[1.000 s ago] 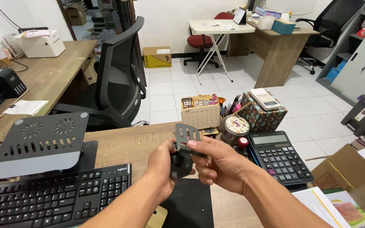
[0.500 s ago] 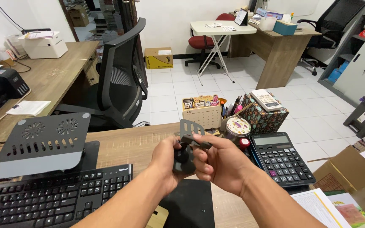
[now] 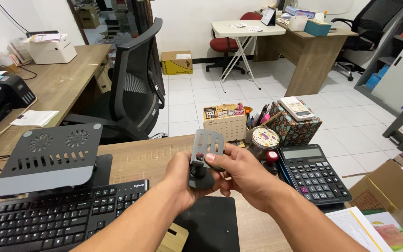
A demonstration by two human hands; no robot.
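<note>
Both hands grip a small grey phone stand [image 3: 204, 156] (slotted plate tilted up), held above the wooden desk [image 3: 136, 156] near its far edge. The left hand [image 3: 183, 179] wraps its round base; the right hand [image 3: 243, 175] pinches the plate. A black calculator [image 3: 314, 173] sits toward the desk's right edge, a keyboard [image 3: 57, 217] at the near left.

- Bright, even room light across the whole frame; the white floor tiles [image 3: 197, 100] and walls at upper centre look nearly washed out.
- Shadows are soft, faint under the hands at lower centre.
- Focus is sharp at centre, with no motion blur.
- Wide-angle bending shows at the left and right edges, where desk lines curve.
</note>
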